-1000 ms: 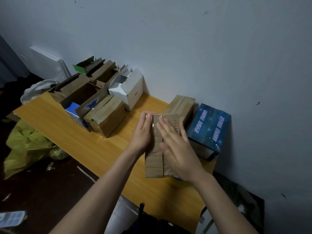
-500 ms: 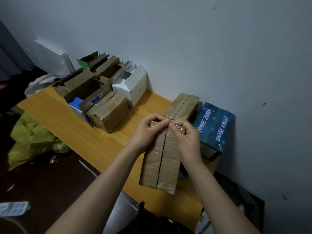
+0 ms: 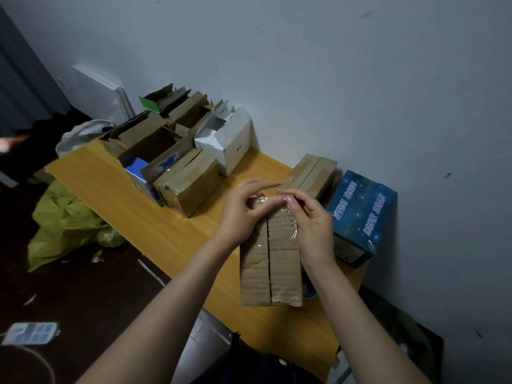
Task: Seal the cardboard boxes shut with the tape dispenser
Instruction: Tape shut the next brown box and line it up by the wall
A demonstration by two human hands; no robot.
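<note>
A long brown cardboard box [image 3: 270,261] lies lengthwise on the yellow wooden table [image 3: 166,234], its two top flaps meeting at a dark centre seam. My left hand [image 3: 241,212] grips the box's far end, thumb on top. My right hand [image 3: 311,220] pinches a strip of clear tape [image 3: 289,217] with a serrated edge over the far right corner. A blue curved part [image 3: 309,293] peeks out from under the box's right side; I cannot tell whether it is the tape dispenser.
Against the wall stand a closed brown box [image 3: 310,173] and a dark blue printed box [image 3: 363,214]. To the left sit a taped box [image 3: 188,184], a white box [image 3: 227,142] and several open boxes [image 3: 149,145]. A yellow-green bag [image 3: 63,223] lies on the floor.
Both hands left the flat top of the box and went to its far end. The box shifted toward me. My right hand now pinches a clear tape strip.
</note>
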